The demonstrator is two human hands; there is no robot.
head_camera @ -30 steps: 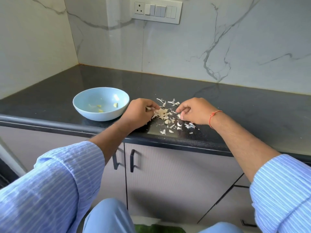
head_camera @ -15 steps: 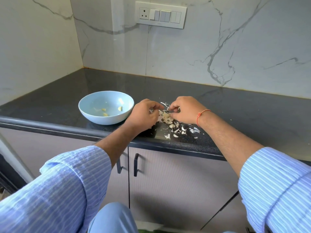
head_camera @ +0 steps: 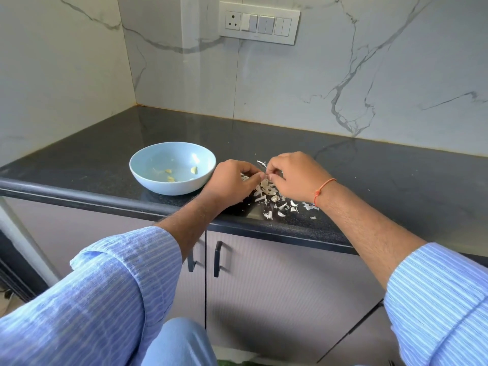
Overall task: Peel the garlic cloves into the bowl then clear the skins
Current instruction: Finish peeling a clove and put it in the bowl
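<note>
Garlic skins [head_camera: 274, 200] lie scattered near the front edge of the black countertop [head_camera: 396, 180], a loose pile of pale flakes under and between both hands. Left hand [head_camera: 232, 182] and right hand [head_camera: 293, 177] meet fingertip to fingertip just above the pile, fingers curled in and pinching something small between them; whether it is a clove or only skin cannot be told. Orange thread [head_camera: 320, 190] circles the right wrist. Blue striped sleeves [head_camera: 111, 294] are pushed up both forearms. Just left of the left hand stands a light blue bowl [head_camera: 148, 178], upright, holding a few peeled garlic cloves [head_camera: 169, 171]. Farther back, a marble wall carries a switch plate [head_camera: 260, 22].
</note>
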